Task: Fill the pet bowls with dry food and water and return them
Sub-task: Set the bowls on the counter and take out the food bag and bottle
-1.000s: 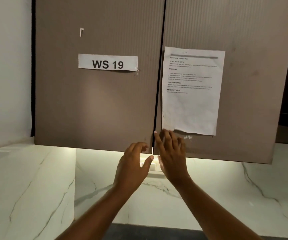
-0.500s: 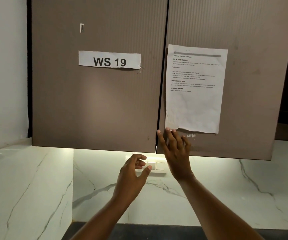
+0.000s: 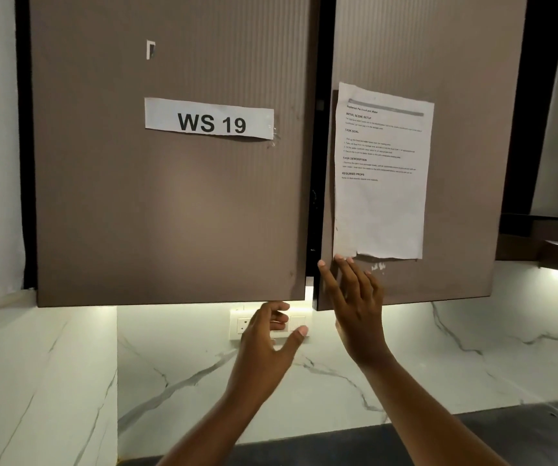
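Below a brown wall cabinet, the right door [image 3: 415, 156] now stands ajar, a dark gap beside the right hand [image 3: 354, 304], whose straight fingers touch its lower edge; the left hand [image 3: 267, 341] has dropped, loosely curled, empty. No pet bowls show.

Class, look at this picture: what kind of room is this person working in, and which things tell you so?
Probably a kitchen: wall cabinet doors hang over a marble backsplash with a socket panel, and a dark countertop lies below.
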The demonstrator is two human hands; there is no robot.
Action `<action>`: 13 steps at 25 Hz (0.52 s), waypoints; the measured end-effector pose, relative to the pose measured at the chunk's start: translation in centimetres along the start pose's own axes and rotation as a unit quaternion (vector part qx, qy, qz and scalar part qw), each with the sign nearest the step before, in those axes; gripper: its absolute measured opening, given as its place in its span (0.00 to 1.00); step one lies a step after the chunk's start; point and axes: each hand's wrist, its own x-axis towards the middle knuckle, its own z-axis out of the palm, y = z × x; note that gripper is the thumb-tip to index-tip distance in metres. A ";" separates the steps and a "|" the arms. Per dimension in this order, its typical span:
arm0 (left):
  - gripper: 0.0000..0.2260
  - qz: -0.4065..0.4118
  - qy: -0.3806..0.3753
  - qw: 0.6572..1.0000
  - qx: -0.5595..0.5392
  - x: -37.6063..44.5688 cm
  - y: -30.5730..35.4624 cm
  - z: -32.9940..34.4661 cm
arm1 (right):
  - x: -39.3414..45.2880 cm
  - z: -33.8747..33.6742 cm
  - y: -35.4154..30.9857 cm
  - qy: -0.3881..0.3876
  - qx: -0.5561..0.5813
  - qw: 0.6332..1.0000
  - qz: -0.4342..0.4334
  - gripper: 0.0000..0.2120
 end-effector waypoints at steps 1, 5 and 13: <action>0.22 -0.003 -0.022 1.000 -0.018 -0.1 0.6 0.1 | -0.3 -0.5 -0.1 0.018 -0.004 1.000 0.004 0.28; 0.31 -0.019 -0.105 0.986 -0.132 -0.4 4.0 1.3 | -1.4 -2.7 0.6 0.028 -0.014 0.999 0.009 0.48; 0.29 -0.009 -0.168 0.964 -0.207 -2.5 8.4 4.6 | -3.3 -8.1 0.4 0.005 0.034 0.999 0.043 0.43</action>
